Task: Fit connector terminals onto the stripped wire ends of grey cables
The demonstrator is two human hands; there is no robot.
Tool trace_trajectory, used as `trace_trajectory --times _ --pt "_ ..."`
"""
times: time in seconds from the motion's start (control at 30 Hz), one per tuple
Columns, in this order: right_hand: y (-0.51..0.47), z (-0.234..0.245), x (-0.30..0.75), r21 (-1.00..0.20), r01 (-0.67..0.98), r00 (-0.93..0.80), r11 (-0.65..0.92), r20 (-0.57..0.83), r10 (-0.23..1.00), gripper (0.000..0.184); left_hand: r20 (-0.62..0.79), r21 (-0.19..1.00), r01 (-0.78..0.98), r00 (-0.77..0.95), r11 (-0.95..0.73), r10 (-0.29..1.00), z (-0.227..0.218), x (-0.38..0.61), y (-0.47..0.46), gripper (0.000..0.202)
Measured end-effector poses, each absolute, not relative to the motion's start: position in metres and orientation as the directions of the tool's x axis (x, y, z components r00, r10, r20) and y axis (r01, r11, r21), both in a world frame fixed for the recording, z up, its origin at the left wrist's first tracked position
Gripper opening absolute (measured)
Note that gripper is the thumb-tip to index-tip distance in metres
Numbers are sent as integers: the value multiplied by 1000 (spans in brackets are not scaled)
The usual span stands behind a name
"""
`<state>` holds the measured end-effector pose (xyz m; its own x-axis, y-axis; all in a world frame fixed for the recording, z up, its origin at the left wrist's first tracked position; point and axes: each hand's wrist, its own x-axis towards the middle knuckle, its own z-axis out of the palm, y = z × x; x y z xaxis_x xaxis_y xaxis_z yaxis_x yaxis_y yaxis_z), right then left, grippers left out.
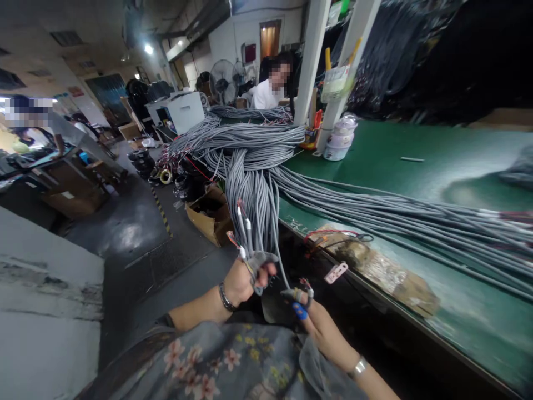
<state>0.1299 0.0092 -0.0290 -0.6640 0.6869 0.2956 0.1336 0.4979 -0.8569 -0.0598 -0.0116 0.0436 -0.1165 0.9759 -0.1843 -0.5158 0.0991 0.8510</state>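
A thick bundle of grey cables [254, 183] hangs over the edge of the green workbench [387, 161] and runs off to the right along it. My left hand [245, 278] is closed round several cable ends just below the hanging bundle. My right hand [310, 319] pinches the end of a single grey cable [287, 280] between its fingertips, a little right of and below the left hand. Both hands are in front of the bench edge, above my flowered sleeve.
Brown paper wrapping [383, 269] and a small tag [335, 272] lie near the bench edge. White tubs [339, 139] stand by a white post. A cardboard box [210, 214] sits on the floor aisle. A seated person [272, 86] works at the far end; another person's station is at left.
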Motion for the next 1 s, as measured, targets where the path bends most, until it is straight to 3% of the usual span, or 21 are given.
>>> trace_trajectory --times 0.17,0.4,0.53,0.67,0.8,0.9,1.0 --pt "11 -21 118 -895 68 -720 442 262 642 36 -162 879 -437 101 190 982 41 -29 -1 40" --pt "12 -25 120 -934 64 -676 350 217 704 40 -175 916 -319 227 243 958 32 -21 4 40" --pt "15 -32 117 -943 47 -663 329 217 717 38 -140 926 -320 199 199 970 25 -22 4 38" --pt "15 -40 114 -936 109 -701 335 166 694 25 -139 965 -214 72 151 988 21 -17 3 34" --pt "13 -33 121 -950 111 -689 293 139 711 11 -225 961 -166 -17 219 974 22 -14 2 38" --pt "9 -20 132 -987 72 -542 142 81 837 19 -284 953 -118 -13 281 959 23 -16 0 39" --pt "4 -9 136 -995 -74 -410 -61 -26 912 28 -322 946 -31 63 324 945 22 -17 -3 36"
